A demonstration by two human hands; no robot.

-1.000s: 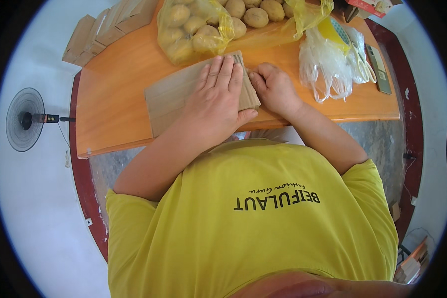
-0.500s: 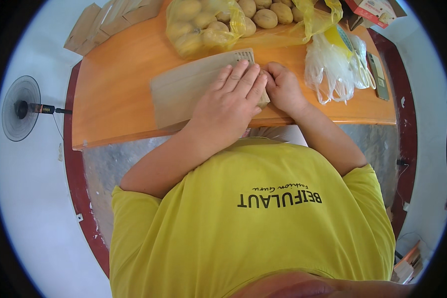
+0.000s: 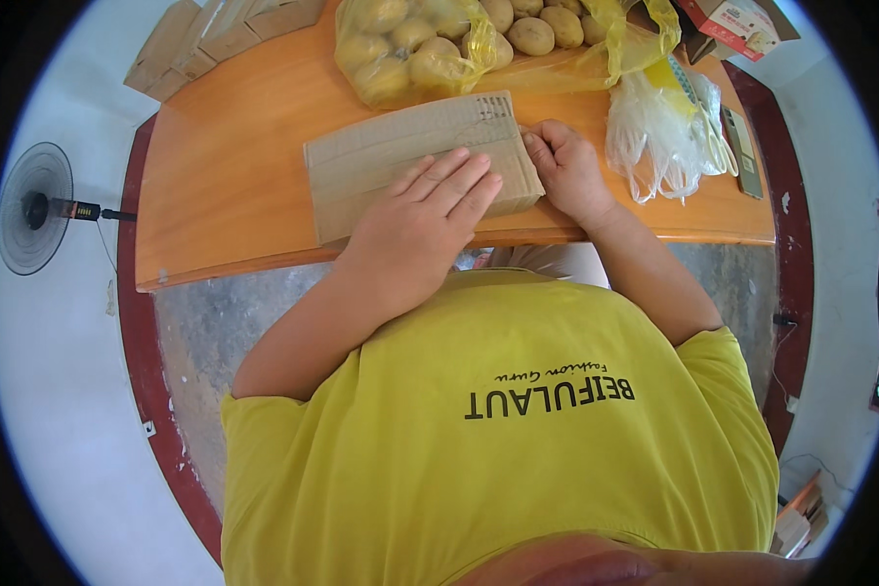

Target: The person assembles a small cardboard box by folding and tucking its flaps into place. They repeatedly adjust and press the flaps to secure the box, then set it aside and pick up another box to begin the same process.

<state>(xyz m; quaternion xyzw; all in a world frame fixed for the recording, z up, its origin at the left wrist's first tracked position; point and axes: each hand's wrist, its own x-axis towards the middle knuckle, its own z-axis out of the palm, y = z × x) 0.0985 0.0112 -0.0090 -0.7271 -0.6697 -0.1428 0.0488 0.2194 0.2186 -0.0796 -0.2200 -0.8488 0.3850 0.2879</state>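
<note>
Cardboard box [image 3: 400, 140] on table [image 3: 234, 186]: left hand [image 3: 412, 220] open, flat across top; right hand [image 3: 568, 172] curled at right end, grip unclear. Apparent step: bracing; next move needs steady support.

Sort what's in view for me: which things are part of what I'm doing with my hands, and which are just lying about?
In hand:
cardboard box, left hand flat on top, right hand at its right end

Apparently just lying about:
potatoes in a yellow bag
clear plastic bag
phone
other brown boxes
</note>
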